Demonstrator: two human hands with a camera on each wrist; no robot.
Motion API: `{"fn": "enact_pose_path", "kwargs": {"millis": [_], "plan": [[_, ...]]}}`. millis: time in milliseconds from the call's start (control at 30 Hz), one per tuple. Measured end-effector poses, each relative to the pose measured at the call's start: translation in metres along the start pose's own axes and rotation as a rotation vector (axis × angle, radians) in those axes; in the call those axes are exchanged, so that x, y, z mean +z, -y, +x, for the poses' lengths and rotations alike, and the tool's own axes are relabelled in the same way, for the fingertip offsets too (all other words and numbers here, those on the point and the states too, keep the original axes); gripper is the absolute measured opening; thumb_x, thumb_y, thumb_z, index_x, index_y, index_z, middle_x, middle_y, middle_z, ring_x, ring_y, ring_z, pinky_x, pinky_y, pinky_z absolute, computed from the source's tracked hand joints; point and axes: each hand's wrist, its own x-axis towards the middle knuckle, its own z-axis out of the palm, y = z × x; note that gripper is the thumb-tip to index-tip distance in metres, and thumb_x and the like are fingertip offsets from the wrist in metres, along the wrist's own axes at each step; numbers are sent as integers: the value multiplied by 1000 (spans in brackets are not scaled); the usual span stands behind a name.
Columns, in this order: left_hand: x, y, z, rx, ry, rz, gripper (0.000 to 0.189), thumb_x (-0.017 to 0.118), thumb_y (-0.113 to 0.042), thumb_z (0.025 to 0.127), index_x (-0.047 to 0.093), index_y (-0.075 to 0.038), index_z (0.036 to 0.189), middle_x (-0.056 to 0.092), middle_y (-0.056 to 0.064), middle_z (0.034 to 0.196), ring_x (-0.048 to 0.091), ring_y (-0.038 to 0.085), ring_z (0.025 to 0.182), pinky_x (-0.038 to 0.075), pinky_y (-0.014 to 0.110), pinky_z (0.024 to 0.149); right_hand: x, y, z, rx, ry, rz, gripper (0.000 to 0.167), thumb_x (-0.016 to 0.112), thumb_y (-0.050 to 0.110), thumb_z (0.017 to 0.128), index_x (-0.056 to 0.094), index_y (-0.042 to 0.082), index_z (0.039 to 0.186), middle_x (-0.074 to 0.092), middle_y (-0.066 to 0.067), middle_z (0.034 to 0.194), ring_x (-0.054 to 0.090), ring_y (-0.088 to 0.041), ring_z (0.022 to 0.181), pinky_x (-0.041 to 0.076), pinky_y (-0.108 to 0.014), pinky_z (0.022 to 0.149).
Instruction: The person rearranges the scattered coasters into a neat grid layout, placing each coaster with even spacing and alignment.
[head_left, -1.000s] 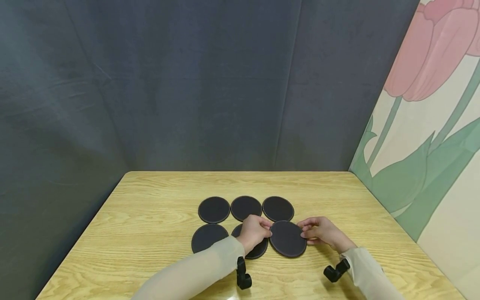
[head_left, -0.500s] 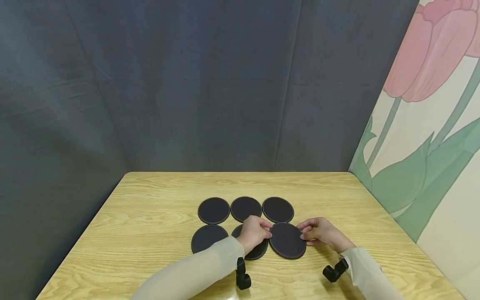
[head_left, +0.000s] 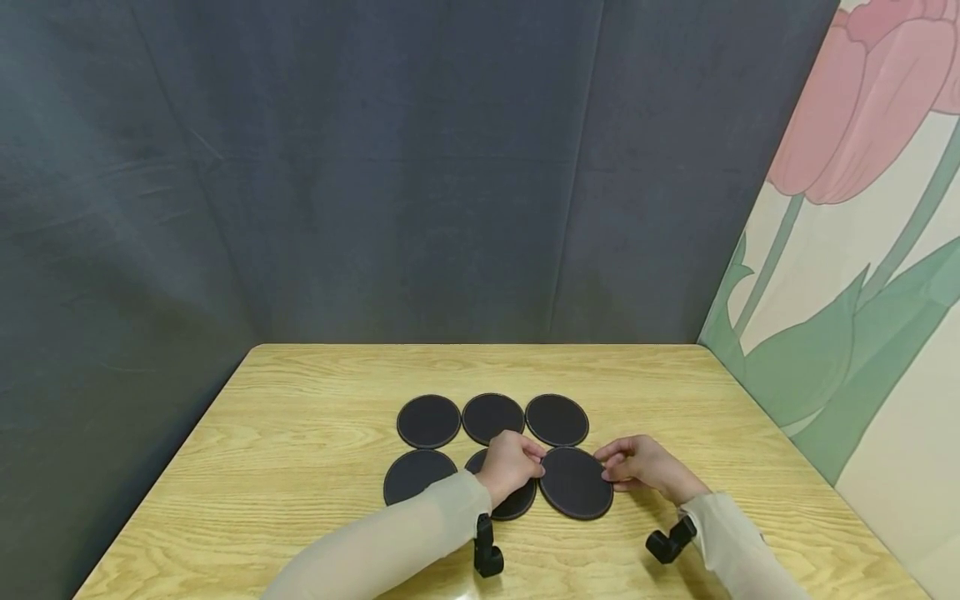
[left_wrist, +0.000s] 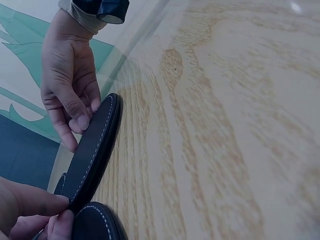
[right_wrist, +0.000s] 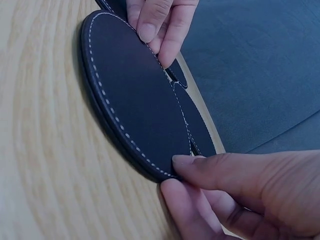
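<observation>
Both hands are at a round black coaster with white edge stitching [head_left: 576, 483], the front right one of two rows. My left hand [head_left: 512, 467] pinches its left edge between thumb and fingers, and covers part of the front middle coaster [head_left: 519, 502]. On the opposite edge, the thumb and fingers of my right hand [head_left: 647, 467] pinch the rim; the right wrist view shows the thumb on the top face [right_wrist: 135, 95]. Behind lie the back right coaster [head_left: 557, 419], the back middle coaster [head_left: 492, 417] and the back left coaster [head_left: 428, 421]. The front left coaster [head_left: 418, 477] is partly behind my left sleeve.
The coasters lie on a light wood-grain table [head_left: 315, 417]. A dark grey curtain [head_left: 420, 167] hangs past the far edge and along the left. On the right stands a panel with painted tulips [head_left: 862, 250]. Each wrist carries a small black mount [head_left: 487, 550].
The front right coaster has shifted very slightly towards the table's front edge, with its back rim now just clear of the back right coaster. Both hands have stayed almost in place.
</observation>
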Motion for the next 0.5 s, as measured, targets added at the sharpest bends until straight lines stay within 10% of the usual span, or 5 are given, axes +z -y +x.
{"fn": "enact_pose_path", "kwargs": {"millis": [500], "plan": [[0,-5,-1,-18,17,72,20,80,5,68,76,-5,85,69,-1,71,60,6,64,52,22,66,1,3,-1,-2,-2,-7,31,65,-7,83,59,-13,113,58,-2,80,66,-13,76,58,-27,66]]}}
